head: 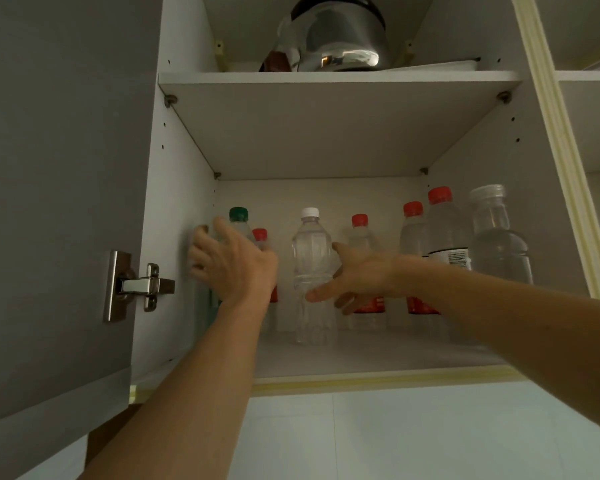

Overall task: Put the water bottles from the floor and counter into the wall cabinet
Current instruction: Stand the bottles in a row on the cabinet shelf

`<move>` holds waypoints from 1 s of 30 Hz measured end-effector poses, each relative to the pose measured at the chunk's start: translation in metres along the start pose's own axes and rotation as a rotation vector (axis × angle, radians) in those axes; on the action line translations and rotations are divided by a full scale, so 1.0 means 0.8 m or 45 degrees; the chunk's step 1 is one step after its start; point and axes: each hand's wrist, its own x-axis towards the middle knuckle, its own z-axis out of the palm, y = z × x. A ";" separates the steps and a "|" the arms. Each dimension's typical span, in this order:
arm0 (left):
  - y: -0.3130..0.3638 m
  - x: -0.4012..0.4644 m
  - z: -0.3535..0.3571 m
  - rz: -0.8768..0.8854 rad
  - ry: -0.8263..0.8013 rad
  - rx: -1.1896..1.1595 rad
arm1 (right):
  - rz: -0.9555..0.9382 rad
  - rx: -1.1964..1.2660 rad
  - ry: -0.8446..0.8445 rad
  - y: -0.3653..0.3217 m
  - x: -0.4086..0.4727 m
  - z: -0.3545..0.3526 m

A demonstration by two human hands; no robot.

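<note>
From where I stand, most of the job looks done. The lower shelf point(361, 362) of the wall cabinet point(187, 188) already carries a row of water bottles standing upright along its back edge: a green-capped bottle point(239, 220) in the back left corner, a short red-capped bottle point(260, 235) just beside it, a white-capped bottle point(310, 268) near the middle, then a red-capped bottle point(360, 230), two taller red-capped ones point(413, 226) point(442, 223) and a clear-capped bottle point(496, 237) toward the right edge.

The left hand point(232, 261) is up at the left corner, fingers curled toward the green-capped bottle; it hides the bottle's body, so I cannot tell whether its grip is really closed on it or only resting against it. The right hand point(357, 275) is spread, fingers relaxed, holding nothing, its fingertips right at the white-capped bottle's side.

My guess is the person is settling the last arrivals into line. The floor and worktop are out of sight, so I cannot say whether more bottles wait below. The cabinet door point(59, 202) stands open on its hinge point(142, 285), and a metal pot point(340, 36) sits on the shelf above.
</note>
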 end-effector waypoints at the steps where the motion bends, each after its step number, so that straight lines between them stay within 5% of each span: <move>1: -0.002 0.000 0.000 -0.070 -0.097 -0.003 | 0.020 0.064 0.024 0.000 0.008 0.011; 6: -0.008 -0.007 0.008 -0.103 -0.361 -0.141 | 0.112 0.098 0.179 0.003 0.040 0.037; 19: -0.002 -0.001 0.028 0.060 -0.703 -0.496 | 0.348 0.001 0.138 -0.001 0.068 0.031; 30: -0.008 0.013 0.028 0.269 -0.943 -0.247 | 0.217 -0.129 0.318 0.006 0.060 0.031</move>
